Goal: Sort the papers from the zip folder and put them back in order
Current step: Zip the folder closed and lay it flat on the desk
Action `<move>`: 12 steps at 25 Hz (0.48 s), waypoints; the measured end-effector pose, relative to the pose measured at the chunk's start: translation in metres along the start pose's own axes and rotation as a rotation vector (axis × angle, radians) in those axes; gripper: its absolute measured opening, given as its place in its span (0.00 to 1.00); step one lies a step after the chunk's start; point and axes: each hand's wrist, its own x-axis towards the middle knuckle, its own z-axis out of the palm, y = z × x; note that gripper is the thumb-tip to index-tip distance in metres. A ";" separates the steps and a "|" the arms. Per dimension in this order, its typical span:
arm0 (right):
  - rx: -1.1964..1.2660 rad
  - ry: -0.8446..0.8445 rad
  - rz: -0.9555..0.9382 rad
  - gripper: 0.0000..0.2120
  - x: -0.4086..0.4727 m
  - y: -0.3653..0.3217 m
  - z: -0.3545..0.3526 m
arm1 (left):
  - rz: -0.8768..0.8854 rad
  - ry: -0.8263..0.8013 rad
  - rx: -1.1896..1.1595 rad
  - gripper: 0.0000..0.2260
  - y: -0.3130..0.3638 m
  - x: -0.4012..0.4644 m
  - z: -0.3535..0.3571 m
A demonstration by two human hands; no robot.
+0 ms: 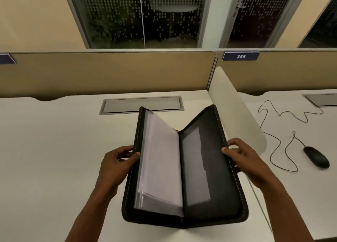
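Two hands hold the zip folder (184,170) half open above the desk (54,150).
Left hand (116,167) pinches the left cover, right hand (242,159) grips the right; the papers (160,165) sit in the left half and, judging by the tilt, could slide out the open bottom edge.

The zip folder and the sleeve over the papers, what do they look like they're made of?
Zip folder: dark brown, matte, probably fabric or faux leather; stitching runs along its edge. Sleeve: clear glossy plastic, with white papers showing through.
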 end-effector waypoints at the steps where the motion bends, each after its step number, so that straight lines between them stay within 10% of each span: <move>1: 0.004 -0.034 -0.033 0.06 -0.001 -0.013 0.010 | 0.016 -0.004 0.004 0.13 0.006 -0.003 0.006; 12: -0.151 -0.046 -0.162 0.29 0.016 -0.071 0.094 | 0.099 -0.229 -0.122 0.22 0.043 -0.039 0.084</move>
